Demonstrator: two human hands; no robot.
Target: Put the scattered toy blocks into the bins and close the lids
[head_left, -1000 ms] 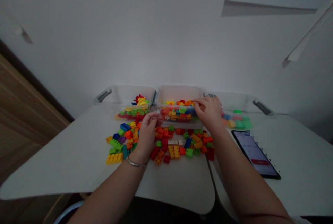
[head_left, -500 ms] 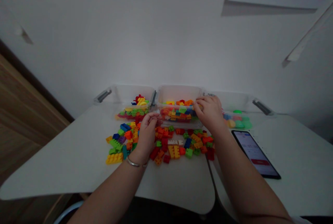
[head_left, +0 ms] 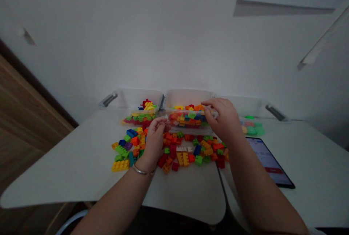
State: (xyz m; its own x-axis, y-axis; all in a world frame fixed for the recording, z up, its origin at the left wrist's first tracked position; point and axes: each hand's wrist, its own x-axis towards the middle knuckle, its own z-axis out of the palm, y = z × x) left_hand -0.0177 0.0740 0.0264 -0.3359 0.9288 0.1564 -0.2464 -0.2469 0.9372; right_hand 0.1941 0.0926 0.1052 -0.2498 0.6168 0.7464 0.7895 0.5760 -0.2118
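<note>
many loose bricks [head_left: 182, 159] lie on the surface [head_left: 188, 195] before the middle box [head_left: 188, 97]; left hand [head_left: 155, 138] curls over them, whether holding any unclear; right hand [head_left: 223, 118] by that box, grip parted and bare

we could pass above the loose bricks [head_left: 182, 159] between our left hand [head_left: 155, 138] and right hand [head_left: 223, 120]; low down, the middle box [head_left: 189, 98] blocks us.

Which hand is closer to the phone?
Right. The right hand, near the middle box, is left of the phone; the left hand is farther left, by the bricks.
</note>
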